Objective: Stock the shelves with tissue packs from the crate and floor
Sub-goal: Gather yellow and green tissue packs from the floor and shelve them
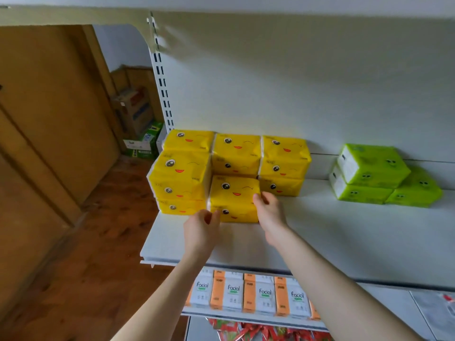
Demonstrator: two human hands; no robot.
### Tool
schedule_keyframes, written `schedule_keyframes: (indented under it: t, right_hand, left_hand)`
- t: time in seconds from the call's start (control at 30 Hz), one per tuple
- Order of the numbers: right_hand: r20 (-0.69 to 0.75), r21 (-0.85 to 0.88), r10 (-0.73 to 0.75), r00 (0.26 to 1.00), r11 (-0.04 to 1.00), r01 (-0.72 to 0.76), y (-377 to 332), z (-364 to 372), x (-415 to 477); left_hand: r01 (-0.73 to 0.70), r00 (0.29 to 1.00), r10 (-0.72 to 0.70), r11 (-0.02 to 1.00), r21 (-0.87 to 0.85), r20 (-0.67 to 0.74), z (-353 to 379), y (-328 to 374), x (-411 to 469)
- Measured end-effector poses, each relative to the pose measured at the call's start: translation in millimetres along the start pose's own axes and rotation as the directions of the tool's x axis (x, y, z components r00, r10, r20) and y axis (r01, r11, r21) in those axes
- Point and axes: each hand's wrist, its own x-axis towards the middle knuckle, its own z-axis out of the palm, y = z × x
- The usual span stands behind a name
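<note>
Head view: the front yellow tissue pack (234, 196) sits on the white shelf (344, 232), tight against the stacked yellow packs (236, 153). Curled fingers of the left hand (202, 230) pinch its lower left corner, and the right hand (269, 214) grips its right edge. The green packs (374, 173) stand well apart to the right.

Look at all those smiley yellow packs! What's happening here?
A person is stocking a white shelf with tissue packs. Both hands are on the front yellow pack: the left hand pinches its lower left corner and the right hand grips its right edge. It sits against the other yellow packs stacked at the shelf's left end. Green packs sit farther right, and Facial packs line the shelf below.
</note>
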Motion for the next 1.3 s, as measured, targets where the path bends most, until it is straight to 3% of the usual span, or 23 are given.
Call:
schedule_keyframes:
  t: [0.27,0.43,0.63,0.8,0.9,1.07,1.3]
  right_hand:
    - [-0.023,0.030,0.064,0.998,0.998,-0.063,-9,8,6]
    - [-0.008,0.106,0.134,0.991,0.985,-0.133,-10,-1,-3]
    - [-0.044,0.132,0.068,0.997,0.989,-0.062,8,-51,-31]
    - [-0.050,0.179,-0.048,0.998,0.982,0.056,38,-129,-65]
    - [-0.094,0.216,-0.040,0.995,0.975,0.060,72,-179,-90]
    - [-0.093,0.208,0.048,0.994,0.978,-0.028,146,-252,-130]
    - [-0.083,0.185,0.294,0.952,0.943,-0.276,291,-284,-161]
  left_hand:
    - [-0.013,1.000,0.014,0.999,-0.047,0.025,3,1,5]
    - [-0.090,0.994,0.095,0.990,-0.105,0.046,12,12,-6]
    - [-0.153,0.959,0.206,0.954,-0.257,0.194,38,51,-52]
    - [-0.176,0.934,0.275,0.912,-0.371,0.230,75,79,-127]
    - [-0.126,0.936,0.235,0.918,-0.376,0.262,109,83,-179]
    - [0.068,0.899,0.090,0.938,-0.340,0.429,169,70,-263]
    - [0.212,0.817,-0.106,0.969,-0.124,0.567,244,-6,-336]
